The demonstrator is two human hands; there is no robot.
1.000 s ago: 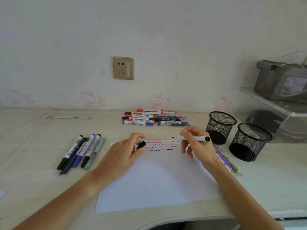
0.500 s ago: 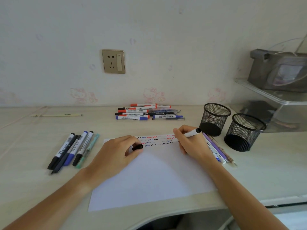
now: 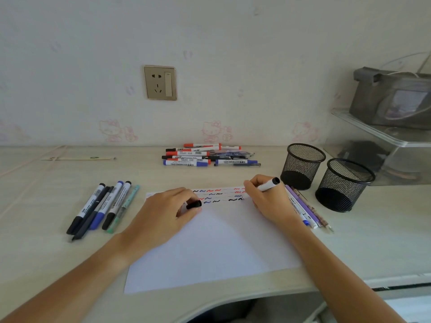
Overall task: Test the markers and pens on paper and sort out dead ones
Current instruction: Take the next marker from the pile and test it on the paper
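A sheet of white paper (image 3: 210, 248) lies on the pale desk (image 3: 35, 241), its near edge close to the desk's curved front; rows of short red, blue and black squiggles (image 3: 217, 195) run along its far edge. The right hand (image 3: 268, 201) grips a white whiteboard marker (image 3: 267, 185) with a black end, fingers curled round the barrel, its tip down on the paper at the right end of the squiggles; the black end tilts up and to the right. The left hand (image 3: 163, 215) rests on the left part of the paper and pinches a small black cap (image 3: 194, 204) between thumb and fingers, just near of the squiggles. To the left of the paper a row of five markers and pens (image 3: 102, 207) lies side by side, black, blue and pale green among them. Far across the desk, by the wall, sits a loose pile of whiteboard markers and pens (image 3: 205, 157) with red, blue and black caps. Just right of the right hand lie a few slim pens (image 3: 303, 209), one purple; beyond them stand two black mesh pen cups (image 3: 302, 165), upright, close together. A wall socket (image 3: 160, 83) sits above the pile; a clear shelf (image 3: 382, 136) holds a grey pouch (image 3: 391, 99) at the far right.
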